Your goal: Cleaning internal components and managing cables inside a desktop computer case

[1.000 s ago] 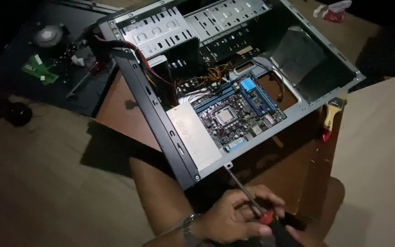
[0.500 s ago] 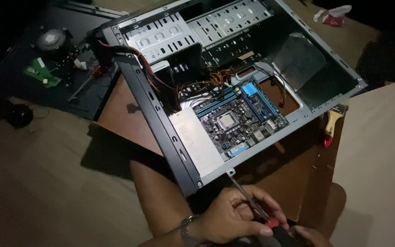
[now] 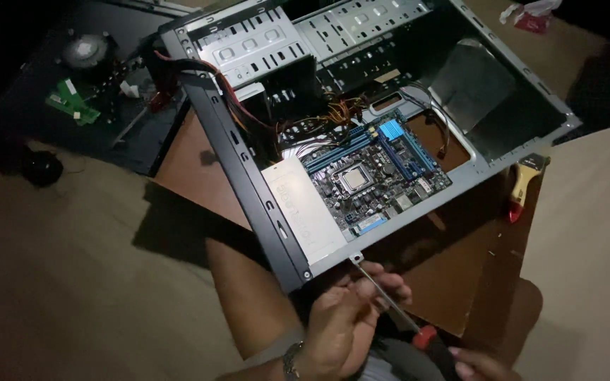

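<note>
An open grey computer case (image 3: 245,162) lies on a brown table (image 3: 460,282), with a blue-slotted motherboard (image 3: 375,176) inside it. A screwdriver (image 3: 384,295) with a red and black handle has its tip at a small metal tab on the case's near edge. My left hand (image 3: 344,321), a bracelet on the wrist, curls its fingers around the metal shaft. At the bottom edge, only the fingers of my right hand (image 3: 478,365) show, at the handle's end.
A paintbrush (image 3: 522,189) with a red and yellow handle lies at the table's right edge. A green circuit board (image 3: 72,100) and a round fan (image 3: 86,51) rest on a dark panel at the left. A black round object (image 3: 41,168) sits on the floor.
The screwdriver tip stays at the case tab. My left hand has shifted slightly up the shaft, and my right hand's fingers now show at the bottom edge.
</note>
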